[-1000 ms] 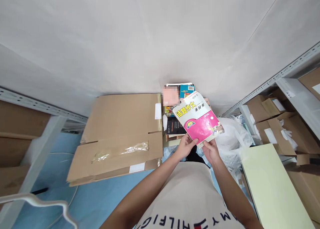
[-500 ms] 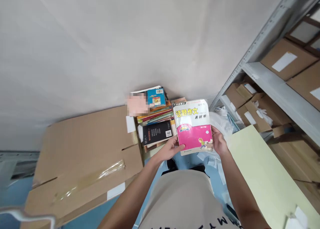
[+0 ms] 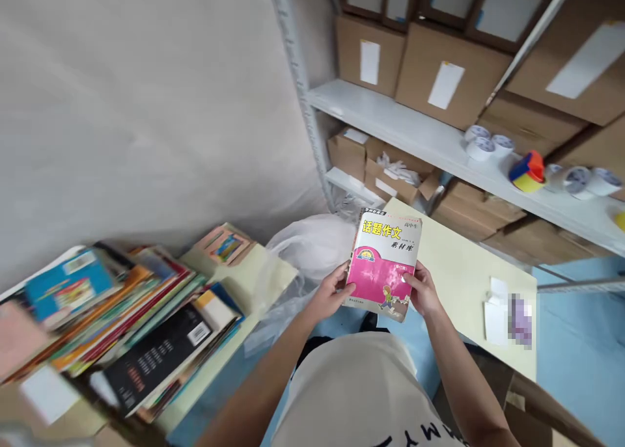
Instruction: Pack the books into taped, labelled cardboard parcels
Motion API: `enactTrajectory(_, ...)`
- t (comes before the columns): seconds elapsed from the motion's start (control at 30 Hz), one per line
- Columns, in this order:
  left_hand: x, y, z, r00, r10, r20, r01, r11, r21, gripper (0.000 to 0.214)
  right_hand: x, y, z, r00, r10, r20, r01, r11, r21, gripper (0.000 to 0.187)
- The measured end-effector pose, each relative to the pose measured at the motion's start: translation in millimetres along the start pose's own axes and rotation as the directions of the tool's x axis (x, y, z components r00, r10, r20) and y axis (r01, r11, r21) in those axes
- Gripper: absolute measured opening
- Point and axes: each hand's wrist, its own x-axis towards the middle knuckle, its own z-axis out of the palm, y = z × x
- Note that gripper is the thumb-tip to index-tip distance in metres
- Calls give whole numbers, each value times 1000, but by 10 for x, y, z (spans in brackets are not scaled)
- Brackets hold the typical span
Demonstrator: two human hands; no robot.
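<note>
A white and pink paperback book [image 3: 375,265], with yellow Chinese characters and a cartoon child on its cover, is held in front of my body. My left hand [image 3: 334,293] grips its lower left edge, thumb on the cover. On its right edge my right hand [image 3: 422,288] is closed, thumb near the cover. The fingers behind the book are hidden. The book faces up at me, slightly tilted, over the gap between two tables. To the left are stacked books, among them a black book [image 3: 159,362] and a blue book [image 3: 73,287].
A pale table [image 3: 454,265] on the right bears white papers [image 3: 495,320] and a blurred purple item. Clear plastic wrap [image 3: 307,242] bunches beside the left table. Behind, a metal shelf [image 3: 381,112] carries cardboard boxes [image 3: 449,76], tape rolls [image 3: 481,148] and a tape dispenser [image 3: 527,172].
My view has swung right, bringing more of the shelf and right table into sight. The book stays in both hands and has turned right, away from the stack, toward the right table.
</note>
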Motion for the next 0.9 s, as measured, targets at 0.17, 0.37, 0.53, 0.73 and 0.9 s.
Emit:
enactTrajectory(0.17, 368, -116, 553, 996, -90, 19, 91, 993, -71, 74, -165, -77, -521, 983, -59, -176, 81, 989, 120, 44)
enactTrajectory(0.37, 513, -275, 909, 974, -219, 49, 222, 974, -51, 51, -285, -84, -897, 949, -105, -297, 160, 973, 168, 41)
enactTrajectory(0.53, 659, -362, 956, 957, -266, 111, 272, 961, -46, 49, -231, -139, -1109, 932, -95, -350, 154, 977, 147, 45)
enactTrajectory(0.73, 854, -383, 861, 918, -337, 211, 351, 936, -32, 44, 186, -516, -1307, 828, -178, -532, 234, 972, 39, 45)
enactTrajectory(0.9, 1087, -391, 753, 885, -375, 275, 410, 908, -80, 46, 576, -731, -1338, 838, -186, -513, 193, 980, -41, 52)
